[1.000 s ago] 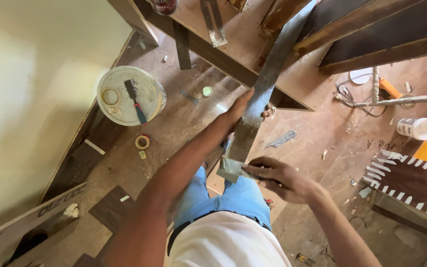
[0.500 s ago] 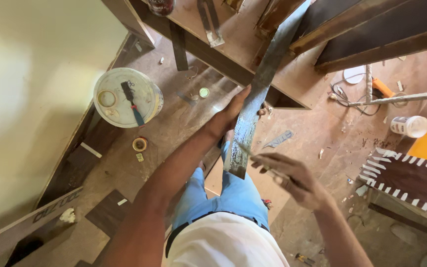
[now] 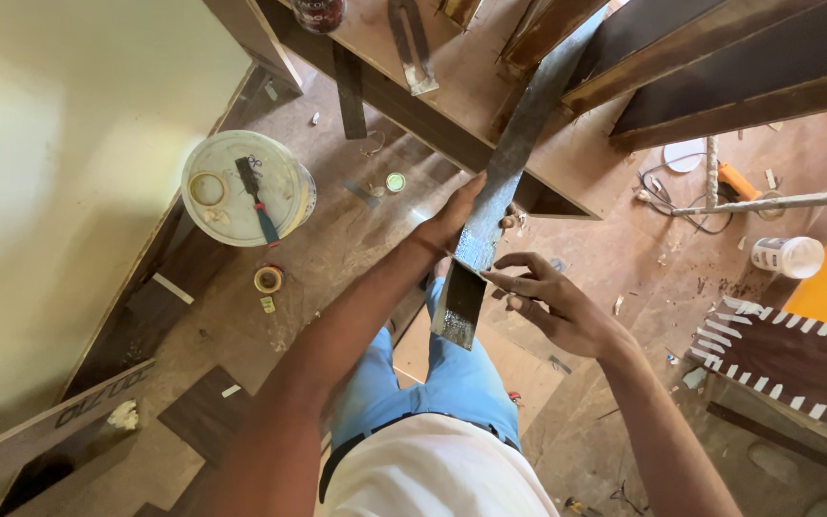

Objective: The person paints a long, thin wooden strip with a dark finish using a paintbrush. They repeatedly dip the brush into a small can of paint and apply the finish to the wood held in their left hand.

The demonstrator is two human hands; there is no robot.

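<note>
Head view looks straight down past my shirt and blue trousers to a dusty workshop floor [image 3: 337, 239]. My left hand [image 3: 452, 218] is clenched around a long, narrow dark laminate strip [image 3: 500, 191], gripping it about a third of the way up from its lower end; the strip slopes from a wooden bench top [image 3: 452, 86] at the upper edge of the view down toward my knees, its lower end hanging free in the air. My right hand [image 3: 552, 304] is released, fingers spread, just beside the strip's right edge near that lower end, with the fingertips [image 3: 495, 278] at or almost on it; I cannot tell whether they touch.

I judge the step in hand to be steadying and checking the strip, one hand carrying it while the other feels along its edge. The next move calls for the right hand to close on the lower end so both hands share the weight, keeping the thin strip from bending or snapping.

On the floor by the left wall sits a white bucket lid [image 3: 246, 189] with a brush lying on it, a tape roll [image 3: 267, 279] close by, and a white jar [image 3: 789, 257] toward the right edge.
</note>
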